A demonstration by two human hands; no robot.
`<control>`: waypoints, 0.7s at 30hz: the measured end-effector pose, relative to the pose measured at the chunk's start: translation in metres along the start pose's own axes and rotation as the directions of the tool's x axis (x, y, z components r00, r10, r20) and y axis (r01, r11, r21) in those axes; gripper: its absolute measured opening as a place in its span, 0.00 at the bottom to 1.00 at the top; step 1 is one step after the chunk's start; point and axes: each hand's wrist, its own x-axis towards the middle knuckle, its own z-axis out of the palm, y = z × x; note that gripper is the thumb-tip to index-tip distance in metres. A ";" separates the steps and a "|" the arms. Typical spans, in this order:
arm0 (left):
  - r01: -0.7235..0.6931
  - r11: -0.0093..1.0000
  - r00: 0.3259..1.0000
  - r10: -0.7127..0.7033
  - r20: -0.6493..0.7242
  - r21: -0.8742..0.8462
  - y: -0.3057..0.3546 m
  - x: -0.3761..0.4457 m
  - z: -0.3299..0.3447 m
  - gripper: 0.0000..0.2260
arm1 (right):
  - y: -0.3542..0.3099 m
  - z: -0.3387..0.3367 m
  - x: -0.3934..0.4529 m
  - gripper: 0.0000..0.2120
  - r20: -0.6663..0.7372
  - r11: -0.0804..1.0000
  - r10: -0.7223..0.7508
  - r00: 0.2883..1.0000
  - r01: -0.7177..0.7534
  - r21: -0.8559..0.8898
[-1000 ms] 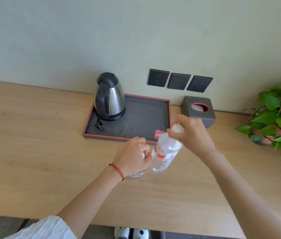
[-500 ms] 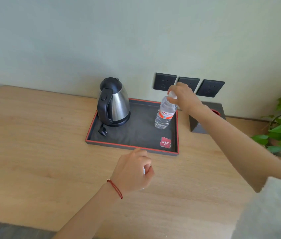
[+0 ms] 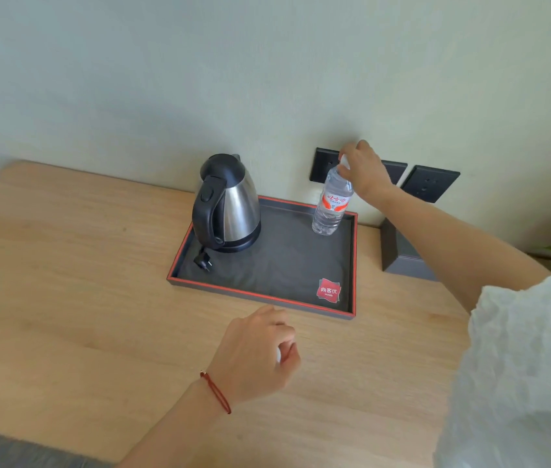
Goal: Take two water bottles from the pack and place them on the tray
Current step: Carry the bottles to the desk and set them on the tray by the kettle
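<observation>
Right hand (image 3: 367, 172) pinches cap of water bottle (image 3: 331, 206), standing upright in far right corner of tray (image 3: 260, 295), right of kettle (image 3: 227, 204). Left hand (image 3: 255, 352) curled over near surface (image 3: 65, 298), fingers closed round white cap; second bottle otherwise hidden.

A pale, matt wood-grain tabletop (image 3: 65, 282) fills the lower frame. At centre, the dark matt red-edged tray (image 3: 267, 295) carries a glossy brushed-metal kettle with black plastic handle (image 3: 230, 211) and a clear, shiny plastic water bottle (image 3: 331, 207). A crinkled white cloth sleeve (image 3: 520, 366) is at lower right.
</observation>
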 end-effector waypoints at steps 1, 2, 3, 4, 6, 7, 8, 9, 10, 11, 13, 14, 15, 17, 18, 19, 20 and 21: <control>0.001 1.000 1.000 -0.001 0.001 -0.004 0.001 0.000 0.000 0.13 | -0.001 0.000 0.001 0.14 0.008 1.000 -0.009 1.000 0.009 0.000; 0.003 1.000 1.000 -0.002 0.003 -0.010 0.001 0.000 0.000 0.13 | -0.003 0.000 0.001 0.14 0.016 1.000 -0.018 1.000 0.018 -0.001; 0.004 1.000 1.000 -0.004 0.004 -0.018 0.001 0.000 0.000 0.14 | -0.004 0.000 0.002 0.14 0.022 1.000 -0.026 0.999 0.026 -0.006; 0.007 0.999 1.000 -0.006 0.007 -0.031 0.001 0.000 -0.001 0.14 | -0.006 -0.001 0.002 0.14 0.029 0.999 -0.032 0.999 0.032 -0.014; 0.022 0.997 0.999 -0.020 0.029 -0.076 0.001 -0.001 -0.002 0.13 | -0.008 -0.002 0.004 0.15 0.039 0.999 -0.031 0.999 0.033 -0.031; 0.032 0.994 0.999 -0.027 0.046 -0.101 0.000 -0.003 -0.003 0.11 | -0.009 -0.002 0.004 0.16 0.043 0.999 -0.025 0.999 0.026 -0.038; 0.042 0.992 0.997 -0.035 0.063 -0.119 -0.001 -0.006 -0.005 0.10 | -0.009 -0.002 0.003 0.16 0.046 0.999 -0.020 0.999 0.022 -0.047; 0.047 0.991 0.996 -0.037 0.077 -0.126 -0.002 -0.009 -0.007 0.11 | -0.010 -0.001 0.001 0.17 0.045 0.998 -0.020 0.999 0.022 -0.057; 0.045 0.992 0.995 -0.035 0.089 -0.120 -0.004 -0.013 -0.009 0.14 | -0.010 0.001 -0.001 0.17 0.041 0.997 -0.024 0.999 0.027 -0.071; 0.043 0.993 0.995 -0.033 0.097 -0.106 -0.005 -0.016 -0.011 0.17 | -0.010 0.002 -0.003 0.18 0.030 0.996 -0.031 0.999 0.033 -0.086; 0.054 0.995 0.993 -0.045 0.109 -0.079 -0.009 -0.023 -0.015 0.21 | -0.009 0.004 -0.007 0.19 -0.012 0.994 -0.036 0.999 0.035 -0.103; 0.064 0.995 0.993 -0.056 0.103 -0.071 -0.012 -0.026 -0.016 0.21 | -0.010 0.004 -0.008 0.19 -0.032 0.994 -0.039 0.999 0.035 -0.105; 0.074 0.995 0.994 -0.068 0.087 -0.068 -0.014 -0.028 -0.017 0.21 | -0.010 0.004 -0.008 0.18 -0.044 0.994 -0.041 0.998 0.036 -0.104; 0.108 0.989 0.993 -0.103 0.054 -0.099 -0.017 -0.032 -0.017 0.19 | -0.010 0.003 -0.008 0.17 -0.042 0.995 -0.032 0.999 0.028 -0.097; 0.127 0.982 0.992 -0.122 0.045 -0.139 -0.017 -0.032 -0.016 0.18 | -0.010 0.003 -0.007 0.16 -0.038 0.996 -0.019 0.999 0.015 -0.088; 0.144 0.971 0.989 -0.140 0.037 -0.193 -0.016 -0.032 -0.015 0.17 | -0.010 0.002 -0.006 0.16 -0.036 0.997 -0.005 0.999 0.002 -0.076; 0.164 0.955 0.986 -0.162 0.028 -0.249 -0.016 -0.031 -0.014 0.17 | -0.010 0.001 -0.006 0.16 -0.034 0.998 0.007 0.999 -0.009 -0.064; 0.185 0.936 0.982 -0.188 0.017 -0.300 -0.015 -0.029 -0.013 0.17 | -0.011 0.001 -0.005 0.16 -0.034 0.999 0.017 0.999 -0.018 -0.051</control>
